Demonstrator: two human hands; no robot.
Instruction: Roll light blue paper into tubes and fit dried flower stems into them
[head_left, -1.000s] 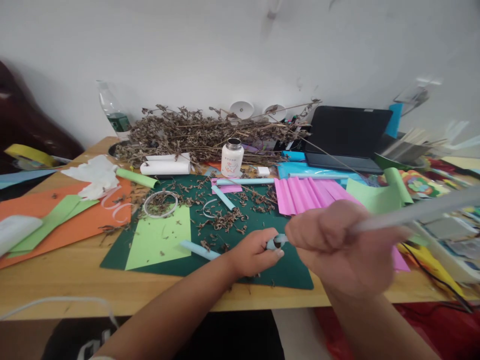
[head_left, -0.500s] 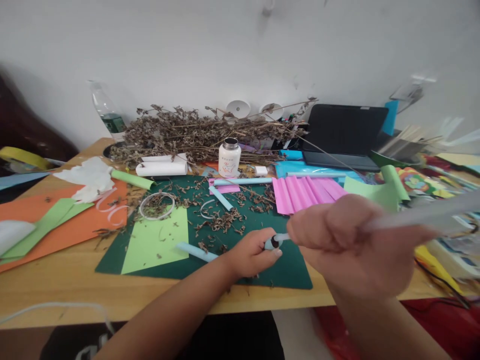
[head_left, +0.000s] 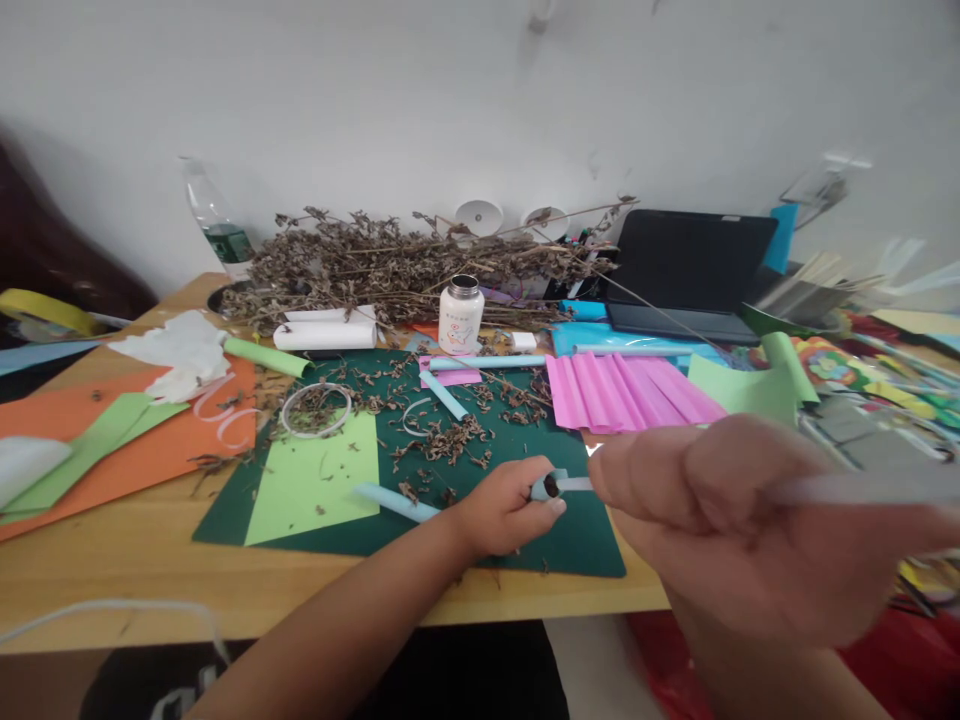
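Note:
My left hand point(head_left: 514, 505) is closed round a light blue paper tube point(head_left: 541, 487), with its open end facing right and dark material in the mouth. My right hand point(head_left: 735, 520), close to the camera and slightly blurred, grips a thin whitish stick point(head_left: 862, 488). The stick's narrow end point(head_left: 576, 484) reaches left to the tube's mouth; how deep it sits inside is hidden. Beneath both hands is a green cutting mat point(head_left: 487, 548) strewn with dried leaf bits point(head_left: 454, 440). Another light blue paper roll point(head_left: 394, 502) runs behind my left forearm.
A white bottle without a cap point(head_left: 460, 318) stands before a heap of dried stems point(head_left: 360, 262). Pink pleated paper point(head_left: 622, 392), a dark laptop point(head_left: 690, 262) and green paper point(head_left: 315, 490) lie around the mat. A tape ring point(head_left: 347, 410) rests at left.
My right hand has shifted right and slightly down with the stick, widening the gap between the hands. My left hand and the blue tube have hardly moved.

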